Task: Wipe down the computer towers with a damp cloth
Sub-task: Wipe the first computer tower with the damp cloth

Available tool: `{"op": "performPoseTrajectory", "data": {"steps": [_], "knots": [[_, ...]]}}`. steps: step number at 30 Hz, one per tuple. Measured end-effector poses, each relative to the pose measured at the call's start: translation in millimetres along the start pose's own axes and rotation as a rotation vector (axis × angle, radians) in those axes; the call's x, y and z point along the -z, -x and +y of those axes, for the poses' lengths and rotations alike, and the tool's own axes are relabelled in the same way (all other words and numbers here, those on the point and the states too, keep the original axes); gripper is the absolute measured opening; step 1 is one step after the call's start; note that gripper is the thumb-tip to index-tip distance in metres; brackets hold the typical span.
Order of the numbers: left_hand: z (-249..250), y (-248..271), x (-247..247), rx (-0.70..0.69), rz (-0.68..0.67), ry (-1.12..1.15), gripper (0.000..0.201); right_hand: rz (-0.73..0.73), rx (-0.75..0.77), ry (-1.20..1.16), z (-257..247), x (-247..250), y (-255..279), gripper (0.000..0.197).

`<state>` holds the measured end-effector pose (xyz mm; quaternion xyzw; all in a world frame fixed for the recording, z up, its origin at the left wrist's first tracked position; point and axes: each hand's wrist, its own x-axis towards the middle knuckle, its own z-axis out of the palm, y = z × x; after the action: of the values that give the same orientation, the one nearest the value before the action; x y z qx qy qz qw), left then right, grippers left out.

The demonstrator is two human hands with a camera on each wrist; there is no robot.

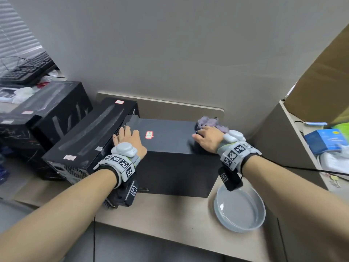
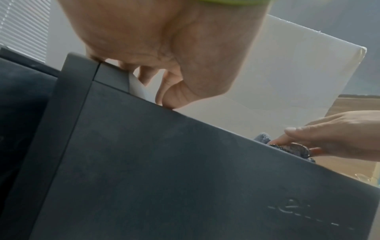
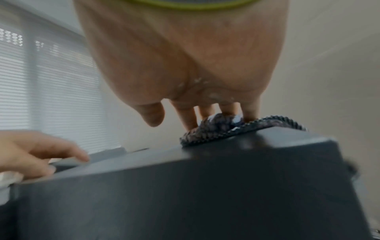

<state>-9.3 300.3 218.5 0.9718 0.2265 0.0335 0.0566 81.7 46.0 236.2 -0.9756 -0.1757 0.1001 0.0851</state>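
At far left a black keyboard point(image 1: 28, 68) lies by slatted window blinds point(image 1: 13, 35). Nearer, two matte black computer towers lie on their sides, the scuffed left tower point(image 1: 56, 103) and the streaked middle tower point(image 1: 88, 137), each a long box with small white stickers; the middle one shows a perforated metal grille at its near end. Just beside it, on the beige bench point(image 1: 170, 210), sits the right tower point(image 1: 170, 148), a smooth, dark, square-edged box with a red-and-white label on top. The left hand point(image 1: 128, 139) rests flat on this tower's top at its left edge, fingers straight and slightly spread, gripping nothing. The right hand point(image 1: 207, 138) lies on the top's far right corner with its fingers extended, pressing down a nubby, purple-grey damp cloth point(image 1: 209, 122); the cloth bunches under and beyond the fingertips, against the pale wall. At the tower's near right corner stands a shallow, round, glossy grey basin point(image 1: 239, 210) holding clear water. Farther right a blue carton point(image 1: 324, 140) sits on a shelf beneath brown cardboard point(image 1: 324, 76).
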Motion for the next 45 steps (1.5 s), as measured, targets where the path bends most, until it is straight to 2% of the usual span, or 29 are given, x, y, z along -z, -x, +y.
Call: {"op": "performPoseTrajectory", "data": {"steps": [2, 4, 5, 6, 8, 10, 12, 14, 16, 19, 22, 28, 32, 36, 39, 43, 45], "knots": [[-3, 8, 1, -0.01, 0.142, 0.1, 0.043, 0.013, 0.014, -0.019, 7, 14, -4, 0.036], [-4, 15, 1, -0.016, 0.269, 0.198, 0.022, 0.02, -0.009, -0.039, 25, 24, -10, 0.03], [-5, 19, 3, 0.012, 0.233, 0.248, 0.013, 0.011, -0.023, -0.065, 32, 26, -13, 0.03], [-5, 20, 7, 0.054, 0.15, 0.307, 0.012, -0.001, -0.038, -0.084, 35, 27, -17, 0.029], [-6, 22, 12, 0.158, -0.029, 0.324, 0.032, -0.011, -0.058, -0.121, 37, 28, -23, 0.027], [-9, 25, 11, 0.243, -0.096, 0.337, 0.048, 0.004, -0.08, -0.136, 38, 29, -27, 0.029], [-9, 31, 0, 0.362, -0.177, 0.508, 0.052, 0.017, -0.08, -0.144, 41, 28, -30, 0.033], [-2, 43, -8, 0.49, -0.272, 0.791, 0.049, 0.011, -0.073, -0.177, 44, 26, -31, 0.036], [10, 50, -9, 0.536, -0.374, 0.882, 0.065, 0.028, -0.069, -0.209, 46, 24, -33, 0.04], [32, 48, -8, 0.512, -0.412, 0.81, 0.085, 0.07, -0.09, -0.163, 50, 20, -33, 0.043], [40, 37, -10, 0.505, -0.433, 0.716, 0.095, 0.068, -0.106, -0.156, 51, 14, -28, 0.038], [37, 22, -18, 0.501, -0.393, 0.698, 0.092, 0.013, -0.123, -0.103, 52, 7, -11, 0.036], [27, 7, -23, 0.51, -0.401, 0.863, 0.087, -0.003, -0.158, -0.113, 47, 2, 1, 0.042], [10, -11, -33, 0.493, -0.422, 1.01, 0.098, 0.006, -0.195, -0.152, 41, -7, 18, 0.04], [4, -24, -33, 0.451, -0.428, 1.112, 0.095, 0.005, -0.221, -0.175, 36, -12, 31, 0.045], [0, -40, -35, 0.343, -0.452, 1.137, 0.106, 0.008, -0.255, -0.215, 29, -22, 51, 0.047], [1, -40, -33, 0.289, -0.427, 1.089, 0.084, 0.019, -0.266, -0.241, 25, -29, 59, 0.046]]}}
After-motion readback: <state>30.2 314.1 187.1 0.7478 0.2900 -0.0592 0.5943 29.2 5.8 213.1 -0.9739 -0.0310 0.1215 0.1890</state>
